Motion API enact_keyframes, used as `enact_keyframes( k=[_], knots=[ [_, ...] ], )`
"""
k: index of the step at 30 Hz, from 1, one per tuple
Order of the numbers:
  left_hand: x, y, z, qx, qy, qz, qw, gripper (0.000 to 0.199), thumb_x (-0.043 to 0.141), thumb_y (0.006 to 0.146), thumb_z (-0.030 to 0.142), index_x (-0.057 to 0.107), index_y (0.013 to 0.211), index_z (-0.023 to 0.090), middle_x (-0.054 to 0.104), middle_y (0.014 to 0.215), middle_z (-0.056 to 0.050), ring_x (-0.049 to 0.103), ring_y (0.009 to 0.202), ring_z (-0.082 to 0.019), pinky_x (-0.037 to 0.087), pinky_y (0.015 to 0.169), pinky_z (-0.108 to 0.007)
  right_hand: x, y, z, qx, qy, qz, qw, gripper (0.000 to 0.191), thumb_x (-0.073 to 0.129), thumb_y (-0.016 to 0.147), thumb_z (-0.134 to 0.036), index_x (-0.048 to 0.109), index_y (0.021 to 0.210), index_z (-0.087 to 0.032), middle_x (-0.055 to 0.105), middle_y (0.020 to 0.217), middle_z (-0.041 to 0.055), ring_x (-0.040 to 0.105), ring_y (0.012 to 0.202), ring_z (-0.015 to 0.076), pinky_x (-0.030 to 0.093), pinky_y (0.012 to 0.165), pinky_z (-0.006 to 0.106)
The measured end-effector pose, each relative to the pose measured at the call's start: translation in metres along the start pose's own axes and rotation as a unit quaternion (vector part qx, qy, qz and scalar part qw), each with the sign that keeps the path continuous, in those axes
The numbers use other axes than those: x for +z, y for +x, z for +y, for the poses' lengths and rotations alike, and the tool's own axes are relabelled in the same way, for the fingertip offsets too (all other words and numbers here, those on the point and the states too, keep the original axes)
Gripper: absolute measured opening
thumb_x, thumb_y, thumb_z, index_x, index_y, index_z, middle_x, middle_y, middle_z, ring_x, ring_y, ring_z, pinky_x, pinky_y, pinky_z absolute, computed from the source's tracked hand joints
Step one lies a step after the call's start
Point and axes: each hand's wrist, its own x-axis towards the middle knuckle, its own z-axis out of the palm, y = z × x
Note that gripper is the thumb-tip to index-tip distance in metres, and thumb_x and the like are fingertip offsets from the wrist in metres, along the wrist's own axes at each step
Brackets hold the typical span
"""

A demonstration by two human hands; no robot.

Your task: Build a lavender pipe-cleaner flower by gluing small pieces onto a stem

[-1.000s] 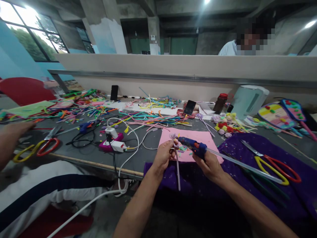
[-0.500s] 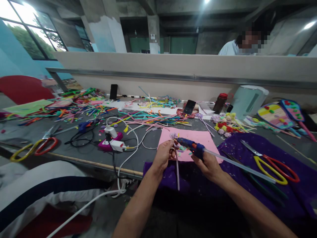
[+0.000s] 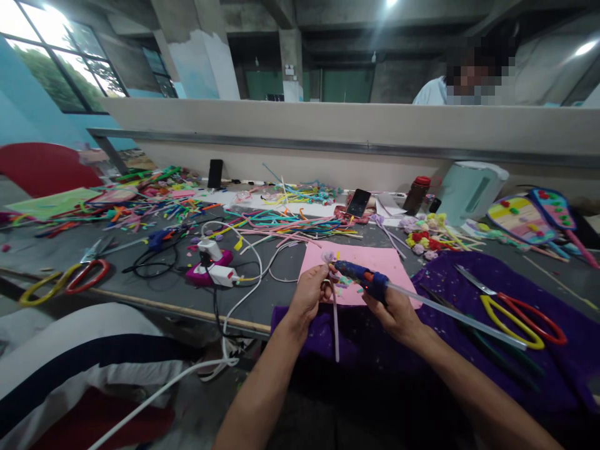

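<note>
Forearms (image 3: 265, 378), both bare, rise from the lower edge of the view and slant inward, so that the hands nearly meet over a pink sheet (image 3: 387, 265) at the near side of the dark table (image 3: 159, 281). The left hand (image 3: 309, 292) follows the line of its forearm with little bend at the wrist; thumb and forefinger are pinched together at the top, and the other fingers curl in below. That pinch grasps a lilac stem (image 3: 336, 331), which hangs almost straight down beneath the fingers, its pale fluffy head (image 3: 327, 257) standing just above the fingertips. The right hand (image 3: 394, 309) comes in from the lower right on a long, flatter diagonal, closed around the handle of a blue glue gun (image 3: 359, 275); the handle itself is mostly hidden by the palm. The gun lies tilted, nozzle toward the left fingertips and slightly raised; whether its tip touches the stem cannot be told. A clear glue stick (image 3: 454, 317) juts from its back, above the right forearm, its far end overlapping a pair of red-and-yellow-handled scissors (image 3: 553, 328). Purple cloth (image 3: 438, 272) spreads under these scissors, to the right of the sheet.
</note>
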Motion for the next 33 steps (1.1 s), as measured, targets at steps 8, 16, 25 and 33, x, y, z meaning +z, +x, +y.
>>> enact_keyframes(
  k=[8,16,25,33],
  knots=[
    [0.001,-0.001,0.002,-0.015,-0.016,0.013,1.0,0.031,0.06,0.069,0.043,0.058,0.076,0.013,0.057,0.055,0.003,0.036,0.03,-0.001,0.024,0.03,-0.015,0.0,0.001,0.001,0.01,0.009,-0.005,1.0,0.02,0.045,0.084,-0.025,0.048,0.102,-0.018,0.058,0.083,0.0063,0.055,0.068,0.017,0.043,0.059,0.027],
    [0.001,-0.002,0.005,-0.01,-0.016,-0.002,1.0,0.03,0.059,0.069,0.041,0.06,0.077,0.012,0.057,0.056,0.001,0.038,0.031,-0.001,0.024,0.03,-0.015,-0.005,0.004,-0.004,0.048,0.052,-0.027,0.997,0.018,0.044,0.084,-0.025,0.053,0.097,-0.017,0.06,0.085,0.0065,0.056,0.073,0.0168,0.044,0.064,0.027],
    [0.002,-0.001,0.009,-0.039,-0.048,0.008,0.998,0.03,0.063,0.066,0.037,0.06,0.081,0.012,0.057,0.057,0.002,0.034,0.03,0.0,0.019,0.03,-0.015,-0.021,0.018,0.034,0.215,0.117,0.137,0.96,0.026,0.052,0.077,-0.039,0.054,0.09,-0.016,0.055,0.071,-0.0001,0.051,0.058,0.0123,0.043,0.052,0.024],
    [0.003,-0.003,0.012,-0.039,-0.045,-0.012,0.998,0.028,0.06,0.069,0.038,0.059,0.08,0.012,0.057,0.057,0.002,0.036,0.03,0.0,0.019,0.03,-0.014,-0.007,0.039,0.085,0.342,0.161,0.122,0.918,0.042,0.057,0.07,-0.04,0.052,0.098,-0.011,0.059,0.062,0.0012,0.054,0.049,0.0134,0.042,0.046,0.024]
  ],
)
